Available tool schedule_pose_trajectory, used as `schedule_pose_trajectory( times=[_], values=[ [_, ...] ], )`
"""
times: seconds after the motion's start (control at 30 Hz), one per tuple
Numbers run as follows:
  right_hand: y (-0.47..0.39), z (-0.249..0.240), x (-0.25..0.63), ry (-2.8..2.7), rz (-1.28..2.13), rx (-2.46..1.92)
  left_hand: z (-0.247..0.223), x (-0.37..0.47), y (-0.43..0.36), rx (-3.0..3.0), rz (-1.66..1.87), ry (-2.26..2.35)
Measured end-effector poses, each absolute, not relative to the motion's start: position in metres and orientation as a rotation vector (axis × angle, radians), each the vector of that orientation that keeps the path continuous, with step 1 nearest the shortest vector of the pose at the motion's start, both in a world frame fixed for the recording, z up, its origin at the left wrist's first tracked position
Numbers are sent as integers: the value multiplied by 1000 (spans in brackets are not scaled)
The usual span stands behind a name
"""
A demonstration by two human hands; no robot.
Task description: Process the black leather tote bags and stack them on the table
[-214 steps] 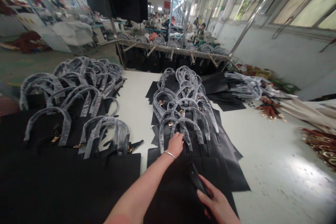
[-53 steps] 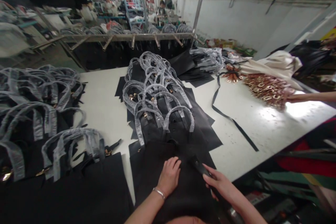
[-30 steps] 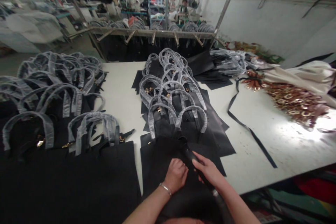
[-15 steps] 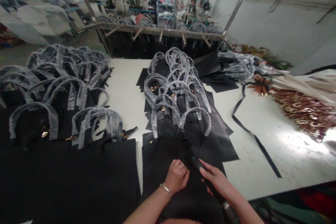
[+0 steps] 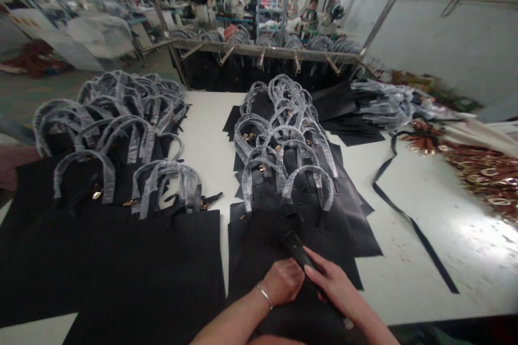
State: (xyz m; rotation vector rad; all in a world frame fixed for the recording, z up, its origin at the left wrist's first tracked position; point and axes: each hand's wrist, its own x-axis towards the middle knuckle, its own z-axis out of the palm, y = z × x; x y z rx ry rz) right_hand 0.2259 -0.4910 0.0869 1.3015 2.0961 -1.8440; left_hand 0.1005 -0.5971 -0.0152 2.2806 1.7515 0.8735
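White desk, broad and glossy, filling most of the frame in a long workshop with windows along the upper right and people seated far back at top centre. Left hand at lower centre, bracelet on the wrist, curled into a loose fist on the black bag lying flat nearest the bottom edge. Right hand just beside it, touching it, fingers wrapped around a black tube-shaped tool slanting up and left, its tip resting at the top edge of that bag. Behind the bag, up the middle of the frame, a row of overlapping black bags with handles wrapped in grey film, small gold fittings showing between them. At left, a second spread of black bags with wrapped handles, the nearest ones flat and dark along the lower left. Right of centre, a loose black strap snaking across bare desk. At far right, a heap of gold-coloured hardware, blurred. Across the top, a metal rail with more dark bags hanging under it.
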Motion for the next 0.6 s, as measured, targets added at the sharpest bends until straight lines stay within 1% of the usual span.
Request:
schedule_pose_trajectory(
  times=[0.1, 0.2, 0.47, 0.6],
  values=[
    [-487, 87, 212, 2167, -1736, 1217, -21, 103, -597, 2324, 780, 1739],
    [-484, 85, 193, 2225, -1724, 1174, -28, 105, -596, 2294, 705, 1786],
    [-490, 82, 200, 2242, -1651, 1064, -32, 107, -596, 2248, 635, 1830],
    [-489, 78, 173, 2368, -1653, 1038, -31, 106, -595, 2221, 606, 1823]
  ],
)
